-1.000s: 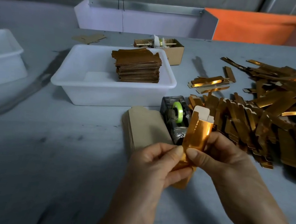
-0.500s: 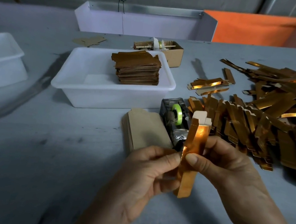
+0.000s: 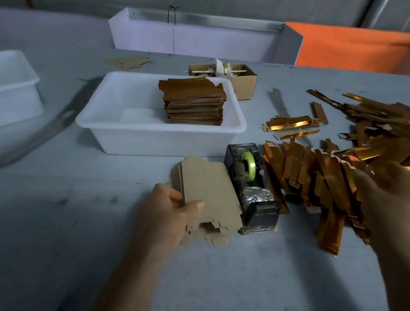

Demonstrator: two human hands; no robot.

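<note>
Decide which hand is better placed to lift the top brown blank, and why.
Left: the left hand grips the brown blanks; the right hand is away over the gold pile.

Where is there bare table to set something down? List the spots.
Bare table lies near the front edge below the tape dispenser, and left of the left hand gripping the card stack. The strip between the large white tub and small white tub is free. Crowded: right of the tape dispenser, the gold pile.

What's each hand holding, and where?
Left hand pinches the brown card stack at its near-left edge. Right hand, blurred over the gold pile: cannot tell.
</note>
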